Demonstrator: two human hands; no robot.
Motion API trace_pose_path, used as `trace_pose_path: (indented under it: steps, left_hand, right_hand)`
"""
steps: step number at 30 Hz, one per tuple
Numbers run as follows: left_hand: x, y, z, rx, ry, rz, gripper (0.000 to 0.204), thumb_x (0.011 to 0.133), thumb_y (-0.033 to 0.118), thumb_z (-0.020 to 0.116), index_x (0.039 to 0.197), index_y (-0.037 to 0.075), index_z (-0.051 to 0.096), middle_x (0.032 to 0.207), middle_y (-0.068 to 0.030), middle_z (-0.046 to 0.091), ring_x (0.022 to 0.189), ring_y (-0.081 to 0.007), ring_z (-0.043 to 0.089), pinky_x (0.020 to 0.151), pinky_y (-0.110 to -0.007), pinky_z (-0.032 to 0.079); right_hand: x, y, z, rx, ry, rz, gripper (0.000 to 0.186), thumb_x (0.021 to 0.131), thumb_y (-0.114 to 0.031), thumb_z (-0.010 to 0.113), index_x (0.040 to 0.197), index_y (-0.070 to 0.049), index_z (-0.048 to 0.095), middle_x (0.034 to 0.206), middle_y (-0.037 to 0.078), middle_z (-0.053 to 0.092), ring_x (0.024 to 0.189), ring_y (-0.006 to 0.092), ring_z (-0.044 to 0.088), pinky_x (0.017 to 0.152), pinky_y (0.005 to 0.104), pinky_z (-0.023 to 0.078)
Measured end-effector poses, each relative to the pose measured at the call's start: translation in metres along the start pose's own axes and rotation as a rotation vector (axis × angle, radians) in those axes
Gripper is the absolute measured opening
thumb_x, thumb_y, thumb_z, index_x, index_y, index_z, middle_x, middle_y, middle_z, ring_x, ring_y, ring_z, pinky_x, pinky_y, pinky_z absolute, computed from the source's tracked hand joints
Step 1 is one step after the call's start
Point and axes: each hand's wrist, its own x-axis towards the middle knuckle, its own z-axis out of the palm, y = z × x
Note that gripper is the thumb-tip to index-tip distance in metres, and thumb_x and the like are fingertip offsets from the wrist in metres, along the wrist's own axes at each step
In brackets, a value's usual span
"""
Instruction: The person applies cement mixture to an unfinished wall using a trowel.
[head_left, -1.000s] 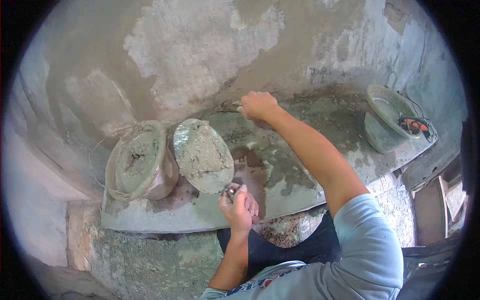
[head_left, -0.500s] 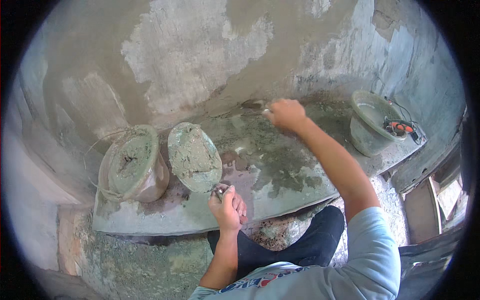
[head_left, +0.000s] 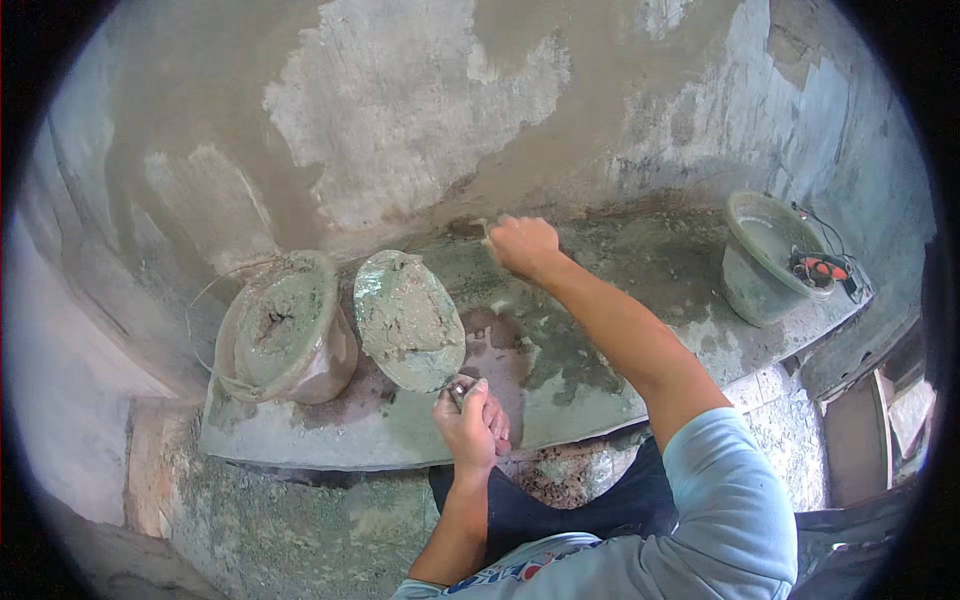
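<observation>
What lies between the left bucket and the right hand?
In the head view, an oval plate bearing mortar lies between the left bucket and the right hand.

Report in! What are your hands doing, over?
Left hand holding pan, mortar heaped on it. Right hand closed on a tool by the wall, tool too blurred to name. Bucket close on pan's left.

Soft, cool, muted light; floor (head_left: 790,425) glaring whitish at right; shadow beneath counter (head_left: 300,442); faint sheen on oval board (head_left: 428,366); fisheye bending straight edges; black vignette corners.
</observation>
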Motion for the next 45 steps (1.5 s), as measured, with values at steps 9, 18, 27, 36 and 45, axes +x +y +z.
trace_pose_path:
  steps: [9, 18, 27, 36, 45]
  left_hand:
    - [0.002, -0.002, 0.001, -0.008, -0.028, -0.020, 0.017, 0.094, 0.013, 0.057, 0.085, 0.012, 0.043, 0.054, 0.0026, 0.036, 0.037, -0.0087, 0.034, 0.034, -0.027, 0.032]
    - [0.001, 0.000, 0.000, -0.036, -0.025, -0.050, 0.016, 0.094, 0.011, 0.058, 0.086, 0.010, 0.044, 0.054, 0.0020, 0.038, 0.038, -0.0087, 0.036, 0.034, -0.028, 0.033]
    - [0.003, -0.003, -0.010, -0.029, -0.083, -0.091, 0.015, 0.094, 0.009, 0.060, 0.087, 0.009, 0.047, 0.055, 0.0026, 0.042, 0.038, -0.0080, 0.038, 0.035, -0.027, 0.034]
    - [0.000, 0.000, -0.009, 0.067, -0.137, -0.016, 0.020, 0.094, 0.009, 0.061, 0.078, 0.006, 0.050, 0.053, 0.0004, 0.048, 0.040, -0.0076, 0.043, 0.037, -0.027, 0.033]
    - [0.000, -0.013, -0.013, 0.453, -0.254, 0.273, 0.023, 0.088, 0.019, 0.069, 0.088, -0.003, 0.066, 0.078, -0.0150, 0.070, 0.070, -0.0216, 0.066, 0.068, -0.036, 0.050]
  right_hand:
    - [-0.005, 0.053, -0.052, 0.051, 0.040, 0.180, 0.040, 0.098, -0.046, 0.053, 0.112, -0.013, 0.071, 0.107, 0.017, 0.071, 0.105, 0.0371, 0.067, 0.086, 0.0502, 0.054]
    - [-0.056, 0.126, -0.064, 0.286, 0.492, 0.311, 0.034, 0.095, -0.039, 0.061, 0.108, -0.010, 0.073, 0.105, 0.017, 0.071, 0.098, 0.0388, 0.067, 0.084, 0.0471, 0.052]
    - [-0.108, -0.003, -0.150, 0.263, 0.551, -0.308, 0.019, 0.084, -0.022, 0.075, 0.096, -0.006, 0.074, 0.082, 0.009, 0.068, 0.073, 0.0276, 0.067, 0.064, 0.0362, 0.054]
    - [-0.107, -0.028, -0.169, 0.011, 0.457, -0.478, 0.023, 0.080, -0.027, 0.077, 0.098, -0.013, 0.073, 0.082, 0.001, 0.062, 0.066, 0.0215, 0.062, 0.057, 0.0349, 0.049]
    - [-0.086, -0.027, -0.168, -0.037, 0.698, -0.484, 0.026, 0.075, -0.020, 0.081, 0.098, -0.011, 0.072, 0.087, 0.001, 0.063, 0.076, 0.0210, 0.063, 0.067, 0.0349, 0.049]
